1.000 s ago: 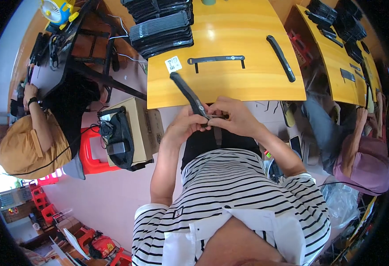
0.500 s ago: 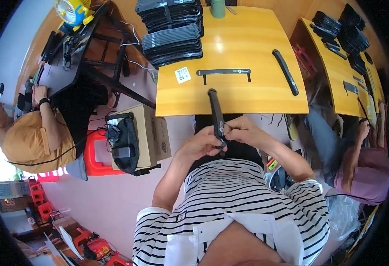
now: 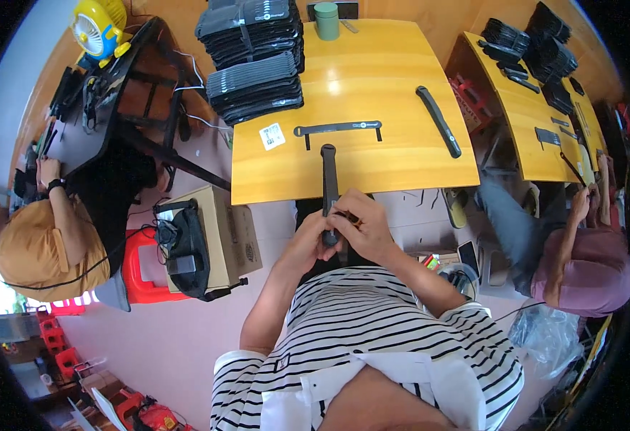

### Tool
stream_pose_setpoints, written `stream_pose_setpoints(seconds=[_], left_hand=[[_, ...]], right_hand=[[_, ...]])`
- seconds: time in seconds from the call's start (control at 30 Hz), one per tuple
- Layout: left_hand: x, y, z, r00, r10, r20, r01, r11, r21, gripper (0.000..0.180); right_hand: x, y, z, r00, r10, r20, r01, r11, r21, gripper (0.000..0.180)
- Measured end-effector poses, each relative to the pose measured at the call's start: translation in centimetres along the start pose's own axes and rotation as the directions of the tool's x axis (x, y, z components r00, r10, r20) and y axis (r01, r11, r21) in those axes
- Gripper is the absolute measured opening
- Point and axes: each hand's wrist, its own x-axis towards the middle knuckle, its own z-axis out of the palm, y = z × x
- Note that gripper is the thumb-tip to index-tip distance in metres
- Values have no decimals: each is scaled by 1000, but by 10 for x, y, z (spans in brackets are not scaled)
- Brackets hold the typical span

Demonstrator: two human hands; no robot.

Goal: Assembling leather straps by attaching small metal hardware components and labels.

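Note:
In front of my body, at the table's near edge, my left hand [image 3: 306, 241] is closed round the lower part of a black strap [image 3: 329, 176] with a rounded far end. That strap points away from me over the table. My right hand [image 3: 369, 224] is beside it with bent fingers pinched together near the strap. A small dark thing shows between those fingers, too small to name. Ahead of my hands, a second black strap [image 3: 344, 128] lies crosswise with two short black tabs below it. A third black strap [image 3: 438, 122] lies slanted at the right of the table.
The yellow table [image 3: 272, 176] bears tall stacks of black straps [image 3: 254, 82], a white printed label [image 3: 272, 136] and a green canister [image 3: 326, 21]. A cardboard box [image 3: 236, 237] with a black bag [image 3: 186, 251] stands left. Co-workers sit at both sides.
My right hand has risen and closed in over the strap. The strap in my left hand has straightened to point directly away. The whole view has shifted slightly.

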Motion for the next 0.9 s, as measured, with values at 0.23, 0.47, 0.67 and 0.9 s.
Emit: stream_pose_setpoints(seconds=[0.23, 0.47, 0.67, 0.9], left_hand=[[-24, 8, 16, 968, -114, 225, 124, 992, -32, 16], [-72, -14, -48, 929, -158, 334, 230, 955, -188, 18], [-71, 2, -81, 968, 41, -248, -23, 997, 75, 30], [-20, 41, -95, 813, 297, -500, 21, 845, 535, 25]], right_hand=[[73, 39, -52, 767, 544, -340, -428, 828, 362, 10], [167, 82, -212, 653, 221, -724, -129, 975, 181, 17], [142, 13, -186, 838, 213, -502, -141, 974, 177, 11], [102, -17, -174, 909, 293, -296, -284, 956, 76, 15]])
